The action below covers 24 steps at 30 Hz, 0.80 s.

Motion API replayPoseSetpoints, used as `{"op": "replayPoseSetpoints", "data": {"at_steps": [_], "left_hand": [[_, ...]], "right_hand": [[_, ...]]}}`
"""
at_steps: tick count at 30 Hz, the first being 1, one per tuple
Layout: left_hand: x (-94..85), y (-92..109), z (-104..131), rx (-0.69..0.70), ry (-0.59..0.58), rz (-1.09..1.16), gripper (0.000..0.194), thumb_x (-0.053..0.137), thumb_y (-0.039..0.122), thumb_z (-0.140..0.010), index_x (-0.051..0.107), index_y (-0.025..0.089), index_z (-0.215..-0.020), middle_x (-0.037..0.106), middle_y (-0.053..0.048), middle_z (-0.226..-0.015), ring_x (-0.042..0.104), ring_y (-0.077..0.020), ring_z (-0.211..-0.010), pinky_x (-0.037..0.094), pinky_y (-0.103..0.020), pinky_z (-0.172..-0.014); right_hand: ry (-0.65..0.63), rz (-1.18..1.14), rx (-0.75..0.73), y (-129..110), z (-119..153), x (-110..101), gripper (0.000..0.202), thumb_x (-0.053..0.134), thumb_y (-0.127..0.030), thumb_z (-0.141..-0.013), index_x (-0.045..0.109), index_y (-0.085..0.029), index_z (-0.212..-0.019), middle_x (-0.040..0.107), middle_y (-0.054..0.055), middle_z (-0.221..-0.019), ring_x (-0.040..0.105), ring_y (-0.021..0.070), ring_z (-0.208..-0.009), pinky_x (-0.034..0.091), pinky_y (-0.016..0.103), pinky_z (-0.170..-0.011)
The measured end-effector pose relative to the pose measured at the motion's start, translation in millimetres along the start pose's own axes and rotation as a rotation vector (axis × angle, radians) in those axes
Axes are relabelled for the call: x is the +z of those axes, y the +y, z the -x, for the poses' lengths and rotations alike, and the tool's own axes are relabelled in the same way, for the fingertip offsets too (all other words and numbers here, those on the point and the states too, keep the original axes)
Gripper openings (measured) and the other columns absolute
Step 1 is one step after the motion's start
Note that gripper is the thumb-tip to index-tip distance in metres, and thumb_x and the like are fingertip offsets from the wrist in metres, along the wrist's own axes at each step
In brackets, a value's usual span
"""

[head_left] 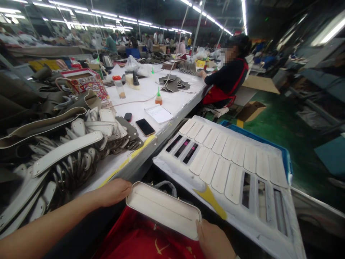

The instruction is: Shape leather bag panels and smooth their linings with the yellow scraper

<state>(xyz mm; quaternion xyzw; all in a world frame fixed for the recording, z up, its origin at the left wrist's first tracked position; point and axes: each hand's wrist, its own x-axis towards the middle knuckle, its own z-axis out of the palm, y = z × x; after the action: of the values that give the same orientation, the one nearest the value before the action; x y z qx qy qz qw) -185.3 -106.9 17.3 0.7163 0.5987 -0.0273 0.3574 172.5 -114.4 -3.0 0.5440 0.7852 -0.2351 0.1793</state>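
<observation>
A long white leather-like panel (pixel 163 210) with rounded ends and a raised rim lies tilted above my lap; it looks like the bottom of a bag. A thin line runs along its middle. My left hand (pixel 117 192) grips its left end, fingers closed at the rim. At the right end, my right hand (pixel 212 235) is closed on the edge, its fingers partly hidden. Just behind the panel, a greyish wrapped strap (pixel 165 185) and small gold-coloured fittings show. To the right, a white slotted rack (pixel 185 180) carries rows of similar flat white oblong pieces (pixel 219 171).
A pile of white strap pieces (pixel 67 153) covers the near left table. A phone (pixel 145 127), notepad (pixel 159 113) and green-tipped bottle (pixel 159 98) lie beyond. A yellow scraper-shaped piece (pixel 211 201) is on the rack's edge. A co-worker (pixel 229 72) sits farther along the table.
</observation>
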Motion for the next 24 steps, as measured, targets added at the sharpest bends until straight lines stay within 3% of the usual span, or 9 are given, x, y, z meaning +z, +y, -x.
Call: {"op": "replayPoseSetpoints", "data": {"at_steps": [3, 5, 9, 14, 17, 21, 24], "left_hand": [[0.2, -10, 1, -0.014, -0.054, 0.107, 0.051, 0.023, 0.052, -0.089, 0.055, 0.017, -0.070, 0.058, -0.003, -0.067, 0.054, -0.0155, -0.063, 0.043, -0.026, -0.061], [2.1, -19, 2, -0.065, -0.132, 0.318, 0.059, 0.019, 0.061, -0.087, 0.052, 0.017, -0.068, 0.052, 0.000, -0.057, 0.048, -0.0124, -0.051, 0.041, -0.024, -0.050], [13.8, -32, 3, -0.159, -0.174, 0.722, 0.056, 0.037, 0.072, -0.076, 0.047, 0.017, -0.068, 0.045, 0.005, -0.052, 0.036, -0.0069, -0.041, 0.032, -0.019, -0.040], [32.4, -32, -6, -0.220, -0.098, 0.755, 0.053, 0.046, 0.071, -0.072, 0.040, 0.019, -0.066, 0.030, 0.010, -0.045, 0.023, -0.0053, -0.038, 0.018, -0.018, -0.035], [35.5, -29, -11, -0.233, -0.032, 0.759, 0.054, 0.049, 0.071, -0.069, 0.036, 0.020, -0.062, 0.027, 0.010, -0.046, 0.023, -0.0055, -0.039, 0.017, -0.018, -0.035], [31.0, -34, -6, -0.256, 0.015, 0.647, 0.057, 0.048, 0.075, -0.065, 0.035, 0.020, -0.059, 0.027, 0.009, -0.048, 0.029, -0.0068, -0.040, 0.023, -0.019, -0.035], [28.0, -48, -5, -0.265, 0.013, 0.394, 0.054, 0.034, 0.071, -0.076, 0.041, 0.019, -0.062, 0.037, 0.007, -0.050, 0.040, -0.0095, -0.045, 0.028, -0.018, -0.038]], "right_hand": [[0.006, 0.029, -0.053, -1, 2, -1, 0.043, 0.021, -0.014, -0.092, 0.064, -0.011, -0.092, 0.067, 0.017, -0.086, 0.066, 0.0270, -0.076, 0.049, 0.037, -0.065], [0.014, 0.011, -0.042, -2, 3, -2, 0.043, 0.021, -0.014, -0.092, 0.064, -0.012, -0.090, 0.068, 0.016, -0.085, 0.066, 0.0264, -0.075, 0.049, 0.037, -0.065], [0.011, -0.048, 0.018, -1, 2, 0, 0.044, 0.020, -0.017, -0.094, 0.064, -0.011, -0.088, 0.068, 0.015, -0.082, 0.066, 0.0250, -0.075, 0.048, 0.035, -0.067], [0.002, -0.071, 0.004, 3, -1, 2, 0.045, 0.019, -0.018, -0.095, 0.063, -0.011, -0.090, 0.068, 0.015, -0.083, 0.066, 0.0236, -0.075, 0.048, 0.033, -0.067], [0.012, -0.043, -0.017, 0, -5, -2, 0.043, 0.021, -0.018, -0.094, 0.064, -0.011, -0.089, 0.068, 0.016, -0.085, 0.066, 0.0229, -0.076, 0.047, 0.032, -0.067], [0.034, -0.068, 0.016, -13, -1, -11, 0.046, 0.020, -0.019, -0.095, 0.064, -0.011, -0.087, 0.068, 0.015, -0.085, 0.066, 0.0233, -0.078, 0.046, 0.032, -0.070], [0.068, -0.069, 0.039, -20, 6, -16, 0.046, 0.023, -0.024, -0.094, 0.067, -0.010, -0.085, 0.068, 0.016, -0.085, 0.066, 0.0257, -0.079, 0.046, 0.033, -0.069]]}}
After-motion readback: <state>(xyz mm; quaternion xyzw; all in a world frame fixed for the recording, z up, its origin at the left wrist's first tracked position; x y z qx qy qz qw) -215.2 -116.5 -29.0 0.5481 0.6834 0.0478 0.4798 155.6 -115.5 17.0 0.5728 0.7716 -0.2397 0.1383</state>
